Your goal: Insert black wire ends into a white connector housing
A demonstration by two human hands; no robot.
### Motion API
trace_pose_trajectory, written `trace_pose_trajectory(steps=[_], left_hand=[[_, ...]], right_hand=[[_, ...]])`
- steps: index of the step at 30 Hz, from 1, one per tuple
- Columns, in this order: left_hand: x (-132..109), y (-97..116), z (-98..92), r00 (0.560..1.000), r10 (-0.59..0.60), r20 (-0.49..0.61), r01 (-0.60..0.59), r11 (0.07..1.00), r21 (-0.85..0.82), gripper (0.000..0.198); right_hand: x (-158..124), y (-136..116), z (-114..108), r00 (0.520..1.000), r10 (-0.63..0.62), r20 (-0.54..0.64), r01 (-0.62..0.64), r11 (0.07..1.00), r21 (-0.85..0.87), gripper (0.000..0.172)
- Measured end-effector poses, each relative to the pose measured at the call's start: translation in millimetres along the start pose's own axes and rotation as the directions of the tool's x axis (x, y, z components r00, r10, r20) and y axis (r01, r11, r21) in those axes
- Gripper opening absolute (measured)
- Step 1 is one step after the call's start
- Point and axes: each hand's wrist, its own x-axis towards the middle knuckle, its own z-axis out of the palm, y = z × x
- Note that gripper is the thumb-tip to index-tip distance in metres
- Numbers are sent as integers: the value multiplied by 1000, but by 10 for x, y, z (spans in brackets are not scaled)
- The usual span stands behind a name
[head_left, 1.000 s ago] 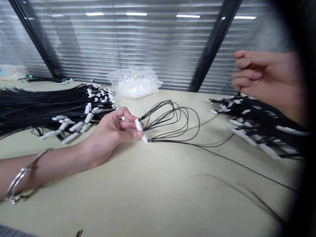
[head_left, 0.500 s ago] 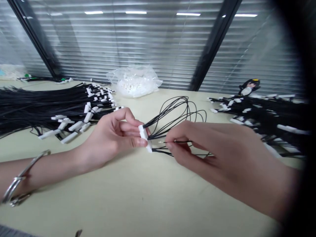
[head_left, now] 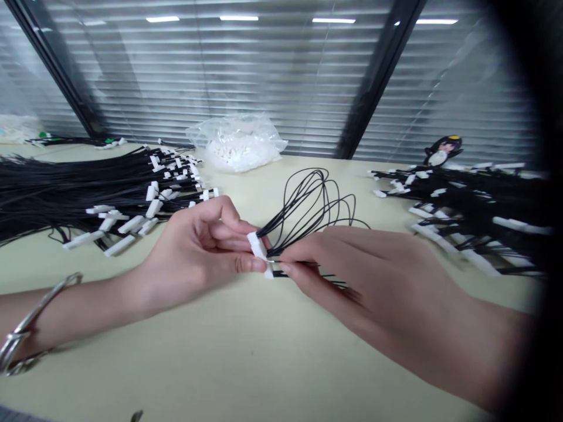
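A white connector housing [head_left: 257, 246] is pinched between the thumb and fingers of my left hand [head_left: 206, 243]. Several thin black wires [head_left: 303, 205] run out of its right side and loop up and over to the right. My right hand [head_left: 373, 287] pinches one black wire [head_left: 277, 261] between thumb and forefinger. That wire's metal tip is at the housing's right face, close to my left thumb; whether it sits inside a slot I cannot tell. The lower wires pass partly behind my right hand.
Bundles of black wires with white connectors [head_left: 132, 223] lie on the left; more wire bundles [head_left: 475, 193] lie on the right. A clear plastic bag of small white parts [head_left: 240, 146] stands at the back. A small penguin-costume figure [head_left: 442, 151] is before the window blinds [head_left: 264, 70].
My right hand has moved left, bringing the wire's metal tip from a short gap away up to the white connector housing. The view has shifted slightly.
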Motion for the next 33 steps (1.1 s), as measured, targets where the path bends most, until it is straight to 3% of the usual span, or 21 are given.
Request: trace_pose_trajectory(steps=[11, 19, 25, 33], left_hand=[[-4, -12, 0, 1000, 11, -3, -11, 1000, 14, 27], [11, -2, 3, 999, -15, -28, 17, 999, 38, 27], [4, 9, -6, 999, -31, -13, 32, 999, 38, 26], [19, -2, -5, 999, -50, -7, 50, 998, 37, 27]], right_hand=[[-26, -3, 19, 999, -37, -5, 37, 999, 2, 18], [9, -49, 16, 956, -286, -61, 268, 940, -210, 29], [-31, 8, 0, 873, -482, -74, 429, 830, -357, 25], [8, 70, 49, 866, -496, -65, 472, 852, -226, 24]])
